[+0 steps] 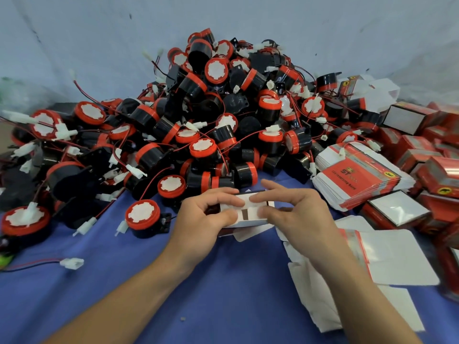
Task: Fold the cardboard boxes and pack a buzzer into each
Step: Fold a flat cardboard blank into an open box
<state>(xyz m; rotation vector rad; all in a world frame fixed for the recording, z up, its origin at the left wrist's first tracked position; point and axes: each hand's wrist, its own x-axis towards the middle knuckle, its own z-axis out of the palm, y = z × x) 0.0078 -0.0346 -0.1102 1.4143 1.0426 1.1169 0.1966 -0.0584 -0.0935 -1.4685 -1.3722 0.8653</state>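
Red boxes [439,172] partly beyond right edge.

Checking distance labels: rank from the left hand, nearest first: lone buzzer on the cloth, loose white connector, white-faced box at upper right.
From the left hand, gripping the cardboard box:
1. Lone buzzer, just left.
2. Loose white connector, lower left.
3. White-faced box, upper right.

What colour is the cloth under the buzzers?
The cloth is blue; the head view shows it best.
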